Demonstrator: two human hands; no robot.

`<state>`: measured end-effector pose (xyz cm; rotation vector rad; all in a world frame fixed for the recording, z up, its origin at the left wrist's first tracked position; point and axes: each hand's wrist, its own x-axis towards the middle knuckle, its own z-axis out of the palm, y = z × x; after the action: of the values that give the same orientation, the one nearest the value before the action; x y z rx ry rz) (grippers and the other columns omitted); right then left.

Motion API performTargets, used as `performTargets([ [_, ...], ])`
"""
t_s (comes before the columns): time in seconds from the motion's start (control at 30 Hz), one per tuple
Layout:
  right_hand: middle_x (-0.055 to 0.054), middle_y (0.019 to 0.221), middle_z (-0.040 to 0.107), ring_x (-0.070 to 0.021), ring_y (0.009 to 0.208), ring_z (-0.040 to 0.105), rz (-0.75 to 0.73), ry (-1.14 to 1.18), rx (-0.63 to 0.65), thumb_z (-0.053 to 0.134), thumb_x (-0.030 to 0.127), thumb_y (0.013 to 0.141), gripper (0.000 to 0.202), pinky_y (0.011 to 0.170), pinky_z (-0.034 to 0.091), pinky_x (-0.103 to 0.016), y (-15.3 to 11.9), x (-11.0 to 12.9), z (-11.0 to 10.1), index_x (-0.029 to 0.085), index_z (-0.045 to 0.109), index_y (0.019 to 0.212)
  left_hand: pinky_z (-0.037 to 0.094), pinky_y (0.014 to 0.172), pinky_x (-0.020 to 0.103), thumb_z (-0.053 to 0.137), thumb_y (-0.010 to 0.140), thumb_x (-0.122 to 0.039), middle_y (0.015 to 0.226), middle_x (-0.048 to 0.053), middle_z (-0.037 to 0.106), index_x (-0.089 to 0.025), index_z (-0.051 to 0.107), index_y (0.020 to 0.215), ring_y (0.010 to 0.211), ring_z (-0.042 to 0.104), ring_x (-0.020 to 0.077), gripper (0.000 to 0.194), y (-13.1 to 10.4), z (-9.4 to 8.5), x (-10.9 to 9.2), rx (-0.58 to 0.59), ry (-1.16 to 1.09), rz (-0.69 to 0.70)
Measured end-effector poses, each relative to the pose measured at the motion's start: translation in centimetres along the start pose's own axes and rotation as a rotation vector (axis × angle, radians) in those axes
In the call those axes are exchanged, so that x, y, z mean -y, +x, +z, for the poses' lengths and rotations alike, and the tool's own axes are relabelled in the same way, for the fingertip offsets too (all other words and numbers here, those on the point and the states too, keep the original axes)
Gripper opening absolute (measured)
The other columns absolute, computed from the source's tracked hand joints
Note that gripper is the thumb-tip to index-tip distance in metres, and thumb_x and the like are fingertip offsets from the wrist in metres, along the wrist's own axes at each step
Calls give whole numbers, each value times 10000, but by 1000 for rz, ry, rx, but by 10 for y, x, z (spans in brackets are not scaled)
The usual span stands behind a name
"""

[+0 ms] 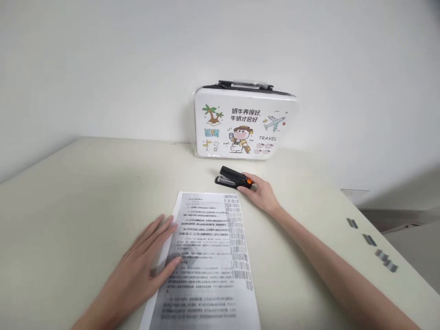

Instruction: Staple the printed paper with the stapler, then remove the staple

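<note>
A printed sheet of paper (206, 256) lies on the table, its right margin covered with rows of staples or dark marks that I cannot tell apart. My left hand (147, 256) rests flat with spread fingers on the paper's left edge. Beyond the sheet's top right corner, a black stapler (231, 178) with an orange part is gripped at its rear end by my right hand (259, 190), fingers on one side and thumb on the other. The stapler's jaws point left and stand apart.
A white case (245, 126) with cartoon prints and a black handle stands upright against the wall at the back. Several small grey staple strips (369, 239) lie near the right edge of the pale table (85, 192).
</note>
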<state>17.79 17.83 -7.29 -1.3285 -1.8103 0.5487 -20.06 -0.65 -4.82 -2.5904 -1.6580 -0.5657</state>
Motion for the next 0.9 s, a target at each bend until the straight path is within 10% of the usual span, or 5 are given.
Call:
performTargets([
  [0.27, -5, 1304, 758, -264, 1123, 720, -44, 84, 134, 780, 450, 857, 487, 1081, 547, -468, 38, 26, 43, 331, 721, 1325, 414, 1245, 529, 603, 996, -578, 1661, 40, 469, -300, 501, 1567, 1551, 407, 323, 644, 4, -10, -4, 30, 11, -6],
  [0.5, -70, 1351, 732, -254, 1227, 684, -22, 229, 176, 753, 508, 889, 602, 1095, 524, -449, 31, 35, 39, 252, 634, 1421, 386, 1253, 541, 556, 1026, -576, 1669, 60, 454, -265, 510, 1571, 1567, 375, 321, 628, 8, -16, -9, 97, 47, -8],
  [0.73, -163, 1553, 574, -269, 1383, 600, 40, 289, 34, 636, 473, 954, 626, 1143, 517, -443, -34, 41, 18, 187, 530, 1500, 346, 1265, 574, 523, 1038, -571, 1671, 43, 447, -281, 500, 1587, 1603, 284, 339, 621, 11, -20, -15, 136, 68, 29],
  [0.9, -172, 1582, 539, -332, 1484, 495, 46, -2, -75, 572, 511, 1003, 613, 1235, 419, -568, -123, 53, -40, 189, 510, 1521, 276, 1297, 578, 545, 1023, -579, 1650, 44, 484, -267, 568, 1520, 1595, 309, 336, 587, 31, -1, -61, 127, 51, 147],
])
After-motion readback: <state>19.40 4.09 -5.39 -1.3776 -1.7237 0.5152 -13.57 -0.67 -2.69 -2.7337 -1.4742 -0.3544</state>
